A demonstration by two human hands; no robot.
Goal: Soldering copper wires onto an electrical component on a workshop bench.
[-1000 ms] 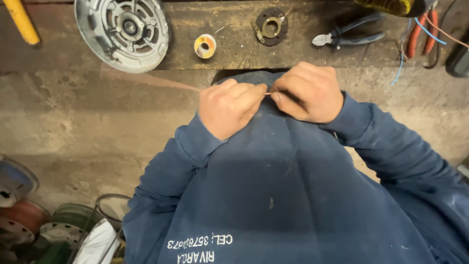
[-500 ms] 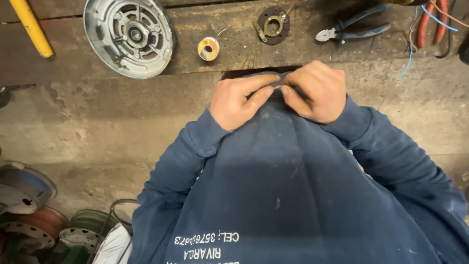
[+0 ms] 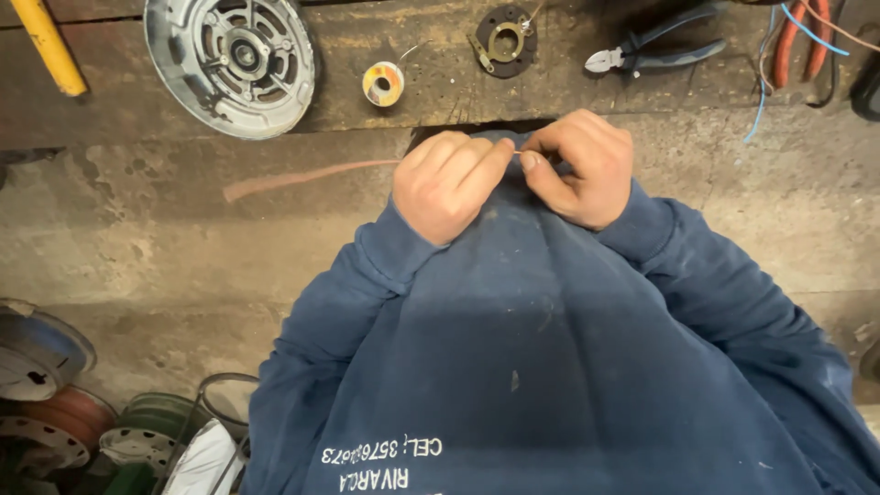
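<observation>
A: Going left to right, what's in view?

B: Top left of the frame, a yellow handle (image 3: 46, 44) on the wooden worktop (image 3: 385, 41), then a grey round motor cover (image 3: 229, 62). Right of it a small spool (image 3: 383, 83), a dark ring plate (image 3: 506, 41), blue-handled pliers (image 3: 655, 50), and loose coloured wires (image 3: 797, 46) at the top right. Bottom left, reels of wire (image 3: 55, 431) sit on the floor.

A: And the hands?

B: Both are up at the middle of the frame, against the blue sweatshirt (image 3: 550, 367). The left hand (image 3: 449, 183) is curled, thumb and forefinger pinched on a thin strand (image 3: 519, 152). The right hand (image 3: 582, 170) pinches the same strand from the other side, so the fingers of both are clamped on it, nearly touching.

A: What has changed in the last second?

B: A second ago the hands were a little apart, with a short stretch of strand taut between them. Now they have closed in; only a sliver of strand shows. A blurred pinkish streak (image 3: 312, 176) runs off to the left of the left hand; I cannot tell what it is.

A: Meaning?

B: I judge the work is fine twisting or stripping at one spot on the strand.
</observation>
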